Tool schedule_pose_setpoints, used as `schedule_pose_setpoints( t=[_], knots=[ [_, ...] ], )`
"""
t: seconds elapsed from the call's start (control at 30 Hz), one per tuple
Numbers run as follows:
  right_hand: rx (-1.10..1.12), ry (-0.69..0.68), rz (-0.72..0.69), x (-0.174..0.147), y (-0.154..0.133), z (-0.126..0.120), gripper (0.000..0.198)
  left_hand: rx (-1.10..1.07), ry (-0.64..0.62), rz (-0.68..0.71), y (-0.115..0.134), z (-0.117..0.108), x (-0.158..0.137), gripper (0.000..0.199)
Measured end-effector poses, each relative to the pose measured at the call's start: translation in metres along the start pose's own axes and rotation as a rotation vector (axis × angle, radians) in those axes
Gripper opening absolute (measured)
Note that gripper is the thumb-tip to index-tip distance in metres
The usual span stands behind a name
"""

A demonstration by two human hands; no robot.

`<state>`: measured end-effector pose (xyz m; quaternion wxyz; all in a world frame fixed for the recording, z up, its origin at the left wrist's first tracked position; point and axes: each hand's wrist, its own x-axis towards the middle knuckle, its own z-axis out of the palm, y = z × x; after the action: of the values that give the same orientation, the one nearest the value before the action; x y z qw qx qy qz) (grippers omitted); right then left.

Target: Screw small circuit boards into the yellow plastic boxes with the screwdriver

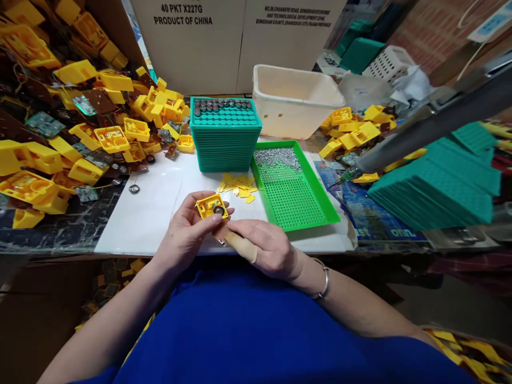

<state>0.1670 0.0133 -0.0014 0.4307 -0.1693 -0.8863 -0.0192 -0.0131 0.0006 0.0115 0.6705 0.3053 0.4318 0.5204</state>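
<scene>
Head view: at the table's (136,226) near side, the left hand (186,221) closes around a yellow casing (206,208), probably light, stiff plastic, best held by its outer walls, sparing the possibly fragile round part (218,210); rightward, the right hand (266,245) curls, its hold unclear.

The one view looks from the wearer's head, forward and down, close above left hand (186,220) and right hand (268,245), with shirt (256,325) at six o'clock and carton (218,58) at twelve.

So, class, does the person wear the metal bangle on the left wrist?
No, the metal bangle circles the right wrist.
</scene>
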Motion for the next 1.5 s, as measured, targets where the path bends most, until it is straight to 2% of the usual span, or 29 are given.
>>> schedule_pose_setpoints(
  t=[0.17,0.23,0.37,0.47,0.57,0.8,1.07,1.37,1.5],
  knots=[
    [-0.003,-0.012,-0.08,0.001,-0.001,-0.004,0.018,0.032,-0.059,0.038,-0.004,-0.001,-0.004,0.036],
    [-0.003,-0.015,-0.057,0.001,-0.002,-0.004,0.018,0.062,-0.071,0.057,-0.005,-0.003,-0.005,0.034],
    [0.116,-0.105,0.131,0.006,0.003,-0.005,0.02,0.136,-0.057,0.083,-0.008,-0.004,-0.004,0.03],
    [0.27,-0.204,0.299,0.015,0.013,-0.008,0.016,0.098,-0.078,-0.01,-0.008,-0.003,-0.002,0.029],
    [0.368,-0.248,0.385,0.022,0.024,-0.01,0.017,-0.01,-0.102,-0.124,-0.006,-0.002,0.002,0.026],
    [0.385,-0.372,0.424,0.027,0.037,-0.006,0.026,-0.124,-0.163,-0.158,-0.004,-0.006,0.006,0.031],
    [0.295,-0.455,0.322,0.03,0.042,-0.006,0.031,-0.035,-0.15,-0.144,-0.005,-0.004,0.007,0.031],
    [0.341,-0.359,0.398,0.033,0.039,-0.008,0.012,0.12,-0.255,-0.026,-0.013,-0.013,0.002,0.032],
    [0.338,-0.376,0.413,0.036,0.034,-0.003,0.005,0.206,-0.254,0.021,-0.015,-0.01,0.002,0.03]
  ],
)
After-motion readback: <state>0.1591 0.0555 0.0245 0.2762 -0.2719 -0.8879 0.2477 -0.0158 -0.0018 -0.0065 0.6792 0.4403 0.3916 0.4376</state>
